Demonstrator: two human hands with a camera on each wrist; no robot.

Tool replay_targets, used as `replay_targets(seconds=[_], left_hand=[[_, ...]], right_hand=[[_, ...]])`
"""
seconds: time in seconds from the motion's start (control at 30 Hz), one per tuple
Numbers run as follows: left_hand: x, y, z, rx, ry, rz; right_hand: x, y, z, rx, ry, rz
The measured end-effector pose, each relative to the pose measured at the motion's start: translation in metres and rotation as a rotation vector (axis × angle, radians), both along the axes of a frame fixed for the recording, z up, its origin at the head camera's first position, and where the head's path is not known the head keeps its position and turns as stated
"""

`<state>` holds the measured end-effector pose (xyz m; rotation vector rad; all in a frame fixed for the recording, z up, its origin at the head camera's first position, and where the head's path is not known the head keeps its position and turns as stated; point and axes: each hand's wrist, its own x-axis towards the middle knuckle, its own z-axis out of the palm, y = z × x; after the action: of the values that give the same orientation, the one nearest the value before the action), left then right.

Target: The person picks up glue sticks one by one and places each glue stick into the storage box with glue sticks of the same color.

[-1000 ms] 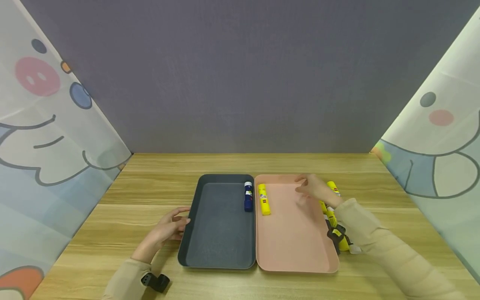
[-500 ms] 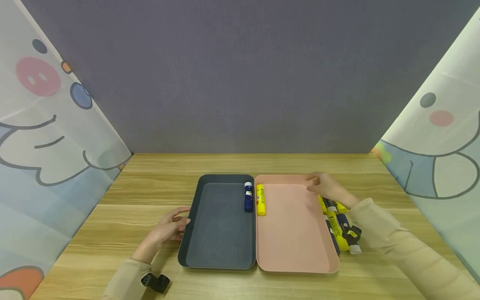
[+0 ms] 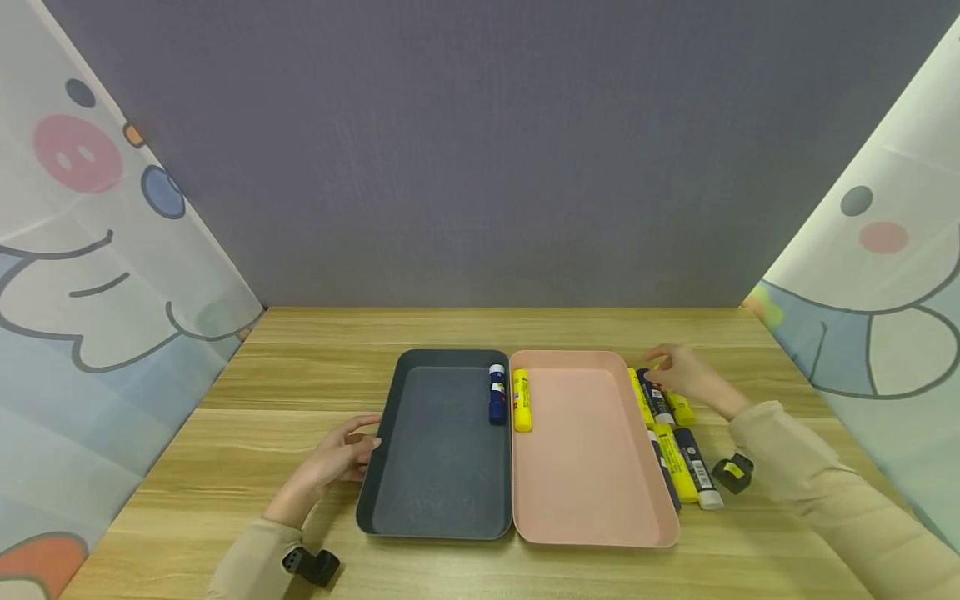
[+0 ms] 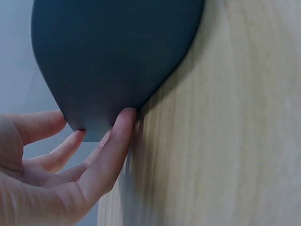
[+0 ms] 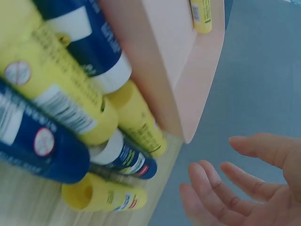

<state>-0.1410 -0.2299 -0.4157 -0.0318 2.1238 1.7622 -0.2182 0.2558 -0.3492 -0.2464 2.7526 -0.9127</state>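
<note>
Head view first: the grey tray (image 3: 435,475) and pink tray (image 3: 592,475) sat side by side on the wood table (image 3: 300,367), long edges pretty much meeting. A navy tube (image 3: 497,396) lay in the grey one, a yellow tube (image 3: 522,400) in the pink, both tucked near that middle edge, so the wide stretch of floor was on the outer sides. Six loose tubes (image 3: 678,463) were packed in two rows along the pink tray's outer edge, and the right hand (image 3: 690,377) was over the far row.

Left wrist view: the left hand (image 4: 61,193) had its fingers loosely bent and spread, tips just resting on the grey tray's outer wall.

Right wrist view: thumb well apart from the relaxed fingers, nothing held, with a gap between the fingertips and the nearest tubes.
</note>
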Motion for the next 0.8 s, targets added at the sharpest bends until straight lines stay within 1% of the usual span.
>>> replay_targets(seconds=[0.1, 0.3, 0.47, 0.67, 0.8], left_hand=[[0.0, 0.0, 0.0, 0.002, -0.001, 0.002], [0.0, 0.0, -0.001, 0.008, 0.002, 0.002], [0.0, 0.0, -0.002, 0.013, 0.0, 0.003], [0.0, 0.0, -0.002, 0.009, -0.001, 0.009], [0.0, 0.0, -0.002, 0.008, 0.002, 0.007]], right_hand=[[0.0, 0.005, -0.001, 0.02, 0.01, -0.016], [0.001, 0.015, -0.003, 0.011, 0.014, -0.024], [0.001, 0.02, -0.005, 0.029, 0.021, -0.034], [-0.001, 0.027, -0.011, 0.045, 0.037, -0.037], [-0.002, 0.032, -0.015, 0.047, 0.027, -0.053]])
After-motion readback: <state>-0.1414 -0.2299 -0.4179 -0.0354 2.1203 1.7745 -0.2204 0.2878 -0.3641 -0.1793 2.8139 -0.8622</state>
